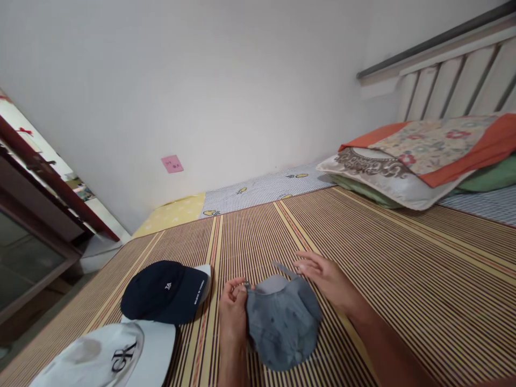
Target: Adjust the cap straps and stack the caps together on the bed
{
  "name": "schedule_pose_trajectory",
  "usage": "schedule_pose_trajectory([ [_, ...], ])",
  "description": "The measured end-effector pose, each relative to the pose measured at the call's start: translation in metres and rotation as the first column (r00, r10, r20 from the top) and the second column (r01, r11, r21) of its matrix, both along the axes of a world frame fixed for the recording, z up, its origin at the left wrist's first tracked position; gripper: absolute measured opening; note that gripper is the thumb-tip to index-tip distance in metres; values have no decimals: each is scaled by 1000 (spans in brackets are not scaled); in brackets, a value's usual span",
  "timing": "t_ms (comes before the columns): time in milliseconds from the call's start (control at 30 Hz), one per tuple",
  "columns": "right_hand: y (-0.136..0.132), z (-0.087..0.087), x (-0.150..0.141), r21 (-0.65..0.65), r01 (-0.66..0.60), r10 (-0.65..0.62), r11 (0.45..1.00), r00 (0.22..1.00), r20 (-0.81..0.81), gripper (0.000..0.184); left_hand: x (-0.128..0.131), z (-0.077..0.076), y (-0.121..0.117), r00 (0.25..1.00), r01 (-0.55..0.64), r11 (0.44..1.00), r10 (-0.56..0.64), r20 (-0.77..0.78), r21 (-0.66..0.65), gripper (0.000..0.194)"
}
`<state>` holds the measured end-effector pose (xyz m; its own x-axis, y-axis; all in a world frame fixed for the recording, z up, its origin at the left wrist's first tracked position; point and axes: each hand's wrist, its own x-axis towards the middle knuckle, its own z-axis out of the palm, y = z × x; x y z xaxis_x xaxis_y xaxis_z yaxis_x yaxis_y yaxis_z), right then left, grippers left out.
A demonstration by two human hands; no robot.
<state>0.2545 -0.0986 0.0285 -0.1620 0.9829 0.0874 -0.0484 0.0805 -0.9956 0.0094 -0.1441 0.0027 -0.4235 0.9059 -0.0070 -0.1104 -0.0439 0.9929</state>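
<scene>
A grey-blue baseball cap [284, 322] is between my hands on the striped mat, its back opening and loose strap [284, 269] toward the far side. My left hand [234, 309] is closed on the cap's left edge, by a small buckle [247, 284]. My right hand [322, 277] has its thumb and fingers closed at the base of the strap on the right; the strap's free end sticks out leftward. To the left lies a navy cap [155, 293] with a white one partly under its brim. Nearer me is a white cap [97, 357] with black letters.
The striped mat [250, 236] covers the bed. Pillows with an orange floral cover [435, 142] lie at the back right by the slatted headboard [455, 80]. A white wall with a pink paper [172, 164] rises behind. A doorway is at the left.
</scene>
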Motion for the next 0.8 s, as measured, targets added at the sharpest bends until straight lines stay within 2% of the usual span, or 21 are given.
schedule_pose_trajectory([
  [100,2,-8,2,42,-187,178,981,970,168,45,-17,-18,8,981,-37,999,33,-192,-18,40],
  [167,-3,-7,3,37,-307,289,951,925,247,44,-28,-23,10,967,-60,998,51,-249,-28,37],
  [233,-8,-3,5,2,-351,331,937,887,323,53,-36,-23,9,946,-85,995,66,-318,-46,34],
  [333,-12,1,4,-33,-348,325,937,834,445,75,-43,-16,3,908,-85,993,43,-416,-83,30],
  [400,-12,-2,2,-27,-359,324,933,807,494,82,-44,-8,-4,887,-43,991,-20,-461,-126,32],
  [467,-11,-9,-4,-18,-360,317,933,796,516,79,-43,0,-13,873,66,978,-153,-463,-200,41],
  [567,-10,-26,-14,-27,-342,299,939,777,554,70,-39,5,-22,848,256,918,-363,-386,-302,55],
  [667,-11,-42,-25,-5,-299,248,954,782,572,64,-34,4,-25,818,309,898,-418,-394,-312,61],
  [800,-5,-54,-31,101,-221,148,970,868,474,52,-27,6,-22,787,367,885,-460,-412,-286,67],
])
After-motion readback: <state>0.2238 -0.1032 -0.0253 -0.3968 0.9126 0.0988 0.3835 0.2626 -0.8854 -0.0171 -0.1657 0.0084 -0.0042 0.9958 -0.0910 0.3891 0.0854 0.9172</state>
